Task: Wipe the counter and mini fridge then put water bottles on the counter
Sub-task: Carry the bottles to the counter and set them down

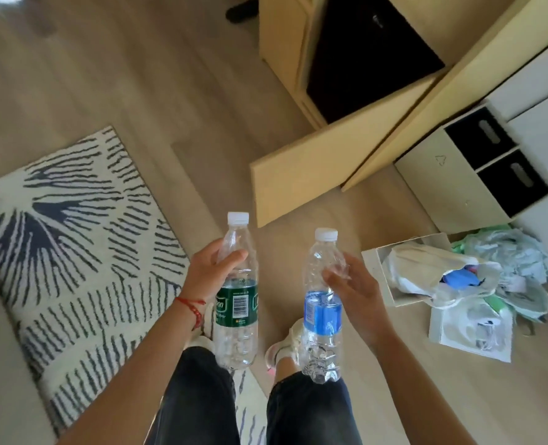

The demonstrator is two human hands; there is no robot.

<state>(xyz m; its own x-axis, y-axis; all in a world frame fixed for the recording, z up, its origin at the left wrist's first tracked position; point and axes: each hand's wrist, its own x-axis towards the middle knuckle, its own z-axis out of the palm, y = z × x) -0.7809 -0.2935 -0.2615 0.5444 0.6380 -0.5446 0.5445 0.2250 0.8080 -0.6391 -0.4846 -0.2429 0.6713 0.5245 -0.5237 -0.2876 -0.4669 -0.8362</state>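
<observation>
- A view looking straight down from a person's head at two bare arms reaching forward over dark trousers and pale shoes, above a light wood-look floor [112, 75].
- Lower centre of the frame: the left hand [207, 271] is wrapped around the upper body of a clear plastic water bottle with a green label and white cap [237, 303], held upright by its shoulder. A red string bracelet [193, 308] circles that wrist.
- Just right of it: the right hand [353, 287] grasps the upper body of a clear plastic water bottle with a blue label and white cap [323, 309], also upright, with the fingers curled behind it.
- The two bottles are side by side but apart, likely one per hand so both can be carried at once.
- Left of the frame: a cream rug with dark grey dashed leaf pattern [73, 226].
- Upper right: pale wooden cabinetry with an open door [314, 178] and a black interior, possibly the mini fridge niche; I cannot tell.
- Lower right: crumpled plastic bags and papers [478, 284] on the floor.
- No counter surface is clearly visible, so the bottles appear not yet placed.
</observation>
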